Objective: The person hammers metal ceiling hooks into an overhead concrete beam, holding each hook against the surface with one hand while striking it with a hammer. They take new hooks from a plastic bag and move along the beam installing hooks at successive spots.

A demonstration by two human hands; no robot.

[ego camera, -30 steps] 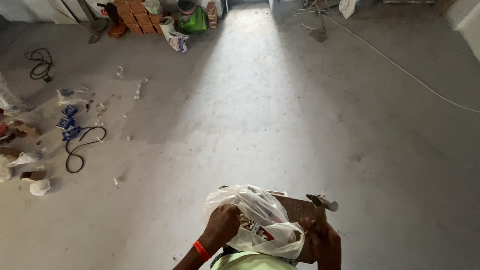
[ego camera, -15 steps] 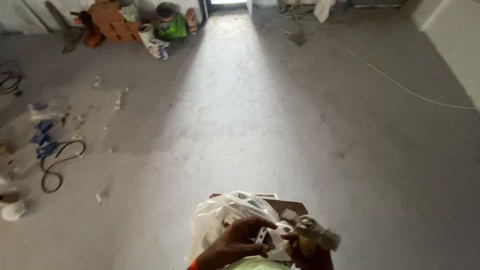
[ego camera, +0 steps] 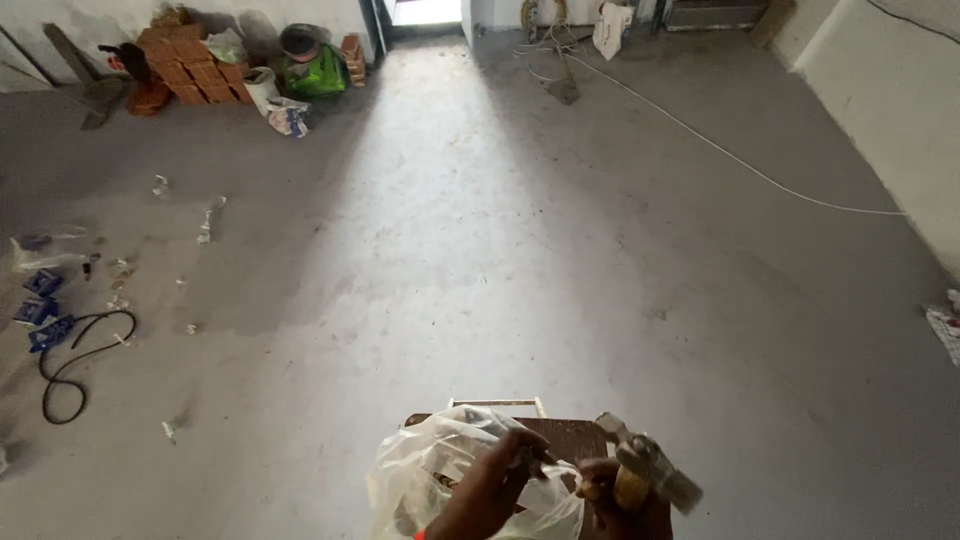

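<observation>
At the bottom of the head view my left hand rests on a crumpled clear plastic bag with small items inside, its fingers pinching something small and dark at the bag's top. My right hand grips the wooden handle of a hammer, whose metal head points up and to the right. Both hands are above a brown wooden stool top, which the bag lies on.
Grey concrete floor all around. Stacked bricks, a green bag and buckets stand by the far wall. A black cable and blue packets litter the left. A white cable runs across the right. A wall rises at right.
The view has swung left and tilted. My right hand has raised the hammer higher beside the bag; my left hand stays on the bag.
</observation>
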